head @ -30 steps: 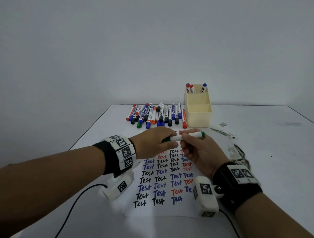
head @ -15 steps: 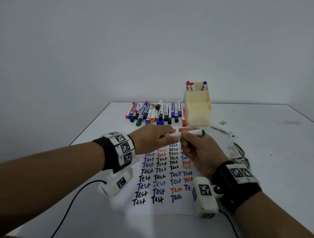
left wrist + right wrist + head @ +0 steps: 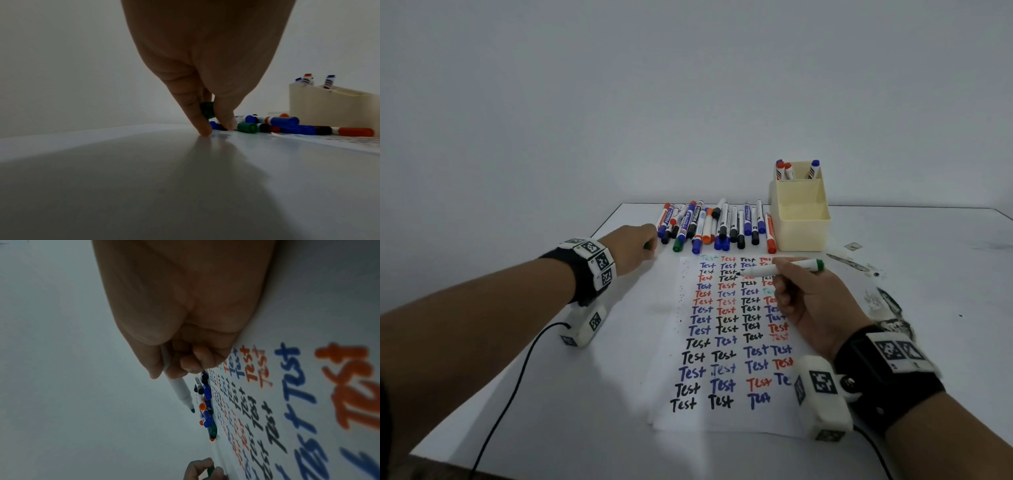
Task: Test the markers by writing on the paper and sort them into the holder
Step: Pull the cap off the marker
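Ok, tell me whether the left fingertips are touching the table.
Touching. In the left wrist view, one fingertip of the left hand meets its reflection on the table while pinching the green cap.

I read only one word, "Test", handwritten again and again in rows across the paper [image 3: 726, 329], in black, blue and orange-red, with a faint teal one at its far edge. The printing on the marker barrels in the pile [image 3: 717, 226] just beyond the paper is too small to read.
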Available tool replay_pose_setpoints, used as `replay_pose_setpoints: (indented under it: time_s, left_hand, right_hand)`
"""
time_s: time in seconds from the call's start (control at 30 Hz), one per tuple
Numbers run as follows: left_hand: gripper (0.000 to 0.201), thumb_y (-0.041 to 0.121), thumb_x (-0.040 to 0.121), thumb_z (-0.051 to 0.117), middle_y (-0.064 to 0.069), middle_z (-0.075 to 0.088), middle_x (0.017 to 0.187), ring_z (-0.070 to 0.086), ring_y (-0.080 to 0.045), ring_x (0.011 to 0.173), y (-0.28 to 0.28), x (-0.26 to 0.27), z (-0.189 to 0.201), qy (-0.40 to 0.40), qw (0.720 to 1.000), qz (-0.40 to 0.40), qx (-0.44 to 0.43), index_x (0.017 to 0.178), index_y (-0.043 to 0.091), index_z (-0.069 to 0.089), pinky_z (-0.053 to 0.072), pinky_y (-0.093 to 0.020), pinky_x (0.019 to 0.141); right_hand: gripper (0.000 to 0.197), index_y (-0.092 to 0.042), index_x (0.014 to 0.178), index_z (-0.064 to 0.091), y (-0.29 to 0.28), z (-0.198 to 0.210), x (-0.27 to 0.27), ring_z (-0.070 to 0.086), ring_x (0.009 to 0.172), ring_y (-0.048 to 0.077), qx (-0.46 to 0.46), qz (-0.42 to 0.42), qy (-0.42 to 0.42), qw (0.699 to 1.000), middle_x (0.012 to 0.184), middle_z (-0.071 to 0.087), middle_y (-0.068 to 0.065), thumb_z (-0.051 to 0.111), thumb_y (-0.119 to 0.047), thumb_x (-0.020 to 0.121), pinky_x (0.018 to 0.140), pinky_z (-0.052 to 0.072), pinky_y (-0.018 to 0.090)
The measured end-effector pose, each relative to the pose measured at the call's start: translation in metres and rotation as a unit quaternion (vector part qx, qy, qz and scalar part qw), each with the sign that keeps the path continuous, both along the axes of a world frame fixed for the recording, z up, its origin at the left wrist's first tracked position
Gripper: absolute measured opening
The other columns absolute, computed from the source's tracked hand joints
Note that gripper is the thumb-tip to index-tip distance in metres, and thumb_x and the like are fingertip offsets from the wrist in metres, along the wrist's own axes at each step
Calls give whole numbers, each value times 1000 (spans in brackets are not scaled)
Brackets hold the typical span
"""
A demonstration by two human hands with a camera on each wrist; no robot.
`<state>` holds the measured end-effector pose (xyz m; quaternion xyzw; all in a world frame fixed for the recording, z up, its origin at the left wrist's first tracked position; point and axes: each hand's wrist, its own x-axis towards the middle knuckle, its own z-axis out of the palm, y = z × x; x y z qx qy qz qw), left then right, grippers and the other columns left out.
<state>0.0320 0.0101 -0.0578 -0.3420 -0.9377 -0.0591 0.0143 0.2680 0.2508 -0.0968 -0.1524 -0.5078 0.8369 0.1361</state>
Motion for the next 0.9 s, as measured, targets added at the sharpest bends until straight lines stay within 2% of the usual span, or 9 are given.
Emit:
replay_pose_setpoints:
  time_s: [0.2, 0.3, 0.37, 0.47, 0.53, 0.6, 0.7, 0.77, 0.9]
  left_hand:
    - [13, 22, 90, 70, 4, 58, 95, 59, -20, 94, -8, -19, 1, 22, 999, 20, 18, 103, 21, 69, 38, -26, 78]
    - [27, 25, 88, 72, 11, 67, 97, 61, -13, 95, -9, -21, 1, -14, 998, 37, 53, 114, 29, 64, 43, -26, 82]
    - [28, 28, 86, 74, 15, 69, 99, 61, -10, 98, -8, -20, 1, -33, 997, 47, 45, 112, 33, 62, 45, -25, 83]
    - [23, 27, 86, 74, 15, 70, 104, 60, -7, 98, -4, -21, -1, -35, 998, 45, 8, 108, 30, 66, 41, -17, 76]
    - [23, 25, 87, 74, 13, 70, 105, 59, -6, 96, -1, -21, -1, -33, 999, 39, -10, 109, 26, 67, 34, -10, 68]
    - [24, 27, 87, 74, 12, 70, 108, 60, -7, 97, -1, -22, -2, -33, 999, 40, -16, 110, 27, 67, 34, -11, 69]
    - [35, 38, 88, 73, 10, 67, 119, 60, -10, 108, -5, -18, -2, -41, 998, 40, -5, 119, 30, 61, 40, -22, 85]
    - [54, 52, 87, 69, 4, 60, 132, 55, -17, 119, -6, -11, -1, -29, 999, 31, -6, 134, 31, 52, 43, -30, 95]
    - [83, 67, 84, 63, -1, 39, 152, 31, -21, 142, 2, 25, 8, -19, 999, -38, -24, 151, 28, 34, 34, -42, 114]
  right_hand:
    - [27, -1, 111, 68, 0, -2, -1, 47, 60, 12, 2, 3, -4, 1000, 71, 57, 4, 66, -24, 96, 54, 42, 23]
    - [30, -3, 107, 69, 0, -2, -1, 47, 60, 12, 4, 7, -1, 1000, 71, 57, 4, 70, -27, 88, 56, 41, 24]
    - [40, -3, 108, 69, 0, -2, -1, 46, 60, 12, 9, 10, 1, 1000, 71, 57, 4, 73, -31, 79, 57, 41, 24]
    - [45, -2, 110, 69, 1, -3, -2, 46, 59, 12, 17, 11, -2, 1000, 70, 57, 4, 73, -33, 77, 57, 40, 24]
    - [43, -1, 112, 69, 1, -4, -3, 46, 59, 12, 20, 11, -2, 1000, 70, 56, 5, 72, -31, 82, 55, 40, 24]
    - [35, -2, 112, 69, 2, -5, -4, 46, 59, 12, 21, 11, -3, 1000, 71, 56, 5, 70, -28, 89, 54, 40, 24]
    - [32, -4, 108, 69, 1, -5, -4, 45, 58, 13, 24, 9, -1, 1000, 71, 56, 6, 71, -29, 87, 54, 40, 25]
    - [27, -6, 104, 69, 1, -5, -4, 45, 58, 13, 26, 8, 0, 1000, 70, 56, 6, 70, -28, 89, 54, 38, 26]
    - [22, -11, 99, 69, 1, -4, -3, 44, 58, 14, 20, 7, 7, 1000, 71, 55, 6, 70, -29, 87, 54, 39, 26]
